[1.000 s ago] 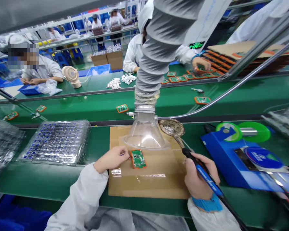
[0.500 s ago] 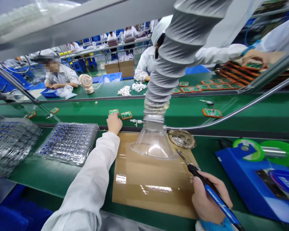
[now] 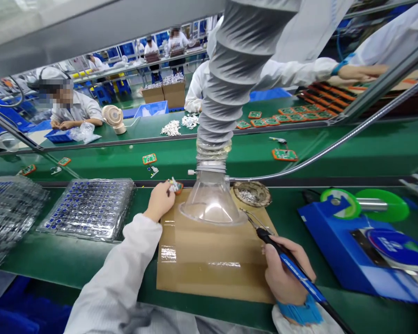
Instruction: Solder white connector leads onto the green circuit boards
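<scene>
My left hand point(image 3: 159, 200) is closed on a small circuit board point(image 3: 179, 188) with an orange edge, at the left of the clear fume hood point(image 3: 211, 202). A white plug-like part point(image 3: 174, 184) shows at its fingertips, and the fingers hide much of the board. In my right hand point(image 3: 287, 273) is a blue and black soldering iron point(image 3: 301, 277), gripped like a pen. Its tip points up and left, near the hood's right rim. Under both hands lies a brown work mat point(image 3: 209, 278).
A round dish of solder bits point(image 3: 252, 194) stands behind the iron. At right is a blue solder reel stand point(image 3: 337, 250). Clear component trays point(image 3: 87, 208) lie at left. Boards, including one point(image 3: 149, 158), rest on the green belt point(image 3: 174, 167). Co-workers point(image 3: 76, 99) sit across.
My left hand has taken a board with a white part from the belt and drawn it toward the mat. Another board remains on the belt. My right hand still holds the iron.
</scene>
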A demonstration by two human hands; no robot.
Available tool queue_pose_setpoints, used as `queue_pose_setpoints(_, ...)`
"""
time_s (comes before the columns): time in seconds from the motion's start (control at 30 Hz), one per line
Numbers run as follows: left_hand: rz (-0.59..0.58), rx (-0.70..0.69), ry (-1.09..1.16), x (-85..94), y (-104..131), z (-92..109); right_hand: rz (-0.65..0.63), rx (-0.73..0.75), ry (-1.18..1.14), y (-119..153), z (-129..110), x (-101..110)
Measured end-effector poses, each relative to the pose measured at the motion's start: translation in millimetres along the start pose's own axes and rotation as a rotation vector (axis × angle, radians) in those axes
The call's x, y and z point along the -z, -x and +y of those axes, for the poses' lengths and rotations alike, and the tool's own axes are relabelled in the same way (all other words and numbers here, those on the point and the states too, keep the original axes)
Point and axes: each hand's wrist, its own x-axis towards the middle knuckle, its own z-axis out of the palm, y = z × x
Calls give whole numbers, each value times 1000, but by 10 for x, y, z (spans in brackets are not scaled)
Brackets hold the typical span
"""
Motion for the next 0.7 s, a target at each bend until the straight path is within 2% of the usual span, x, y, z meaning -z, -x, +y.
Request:
queue_pose_setpoints(0.07,-32,-115,75,16,432,-62,-2,10,-3,3,16,6)
queue_pose_setpoints(0.13,-125,-255,191,14,779,-68,-12,20,-8,7,14,8)
queue_pose_setpoints(0.23,-308,-489,325,-9,1055,41,-28,22,-3,36,-38,-27)
queue_pose_setpoints(0.3,-356,-564,353,-26,1110,129,-82,15,-2,80,-99,-79)
queue_pose_setpoints(0.4,-307,-551,349,-47,1123,162,-237,42,-32,156,-189,-184)
queue_pose_setpoints(0.5,-258,-554,338,-69,1099,72,-356,107,-24,187,-254,-295)
queue_pose_setpoints(0.7,-212,-542,334,-92,944,-62,-446,172,-27,147,-357,-476)
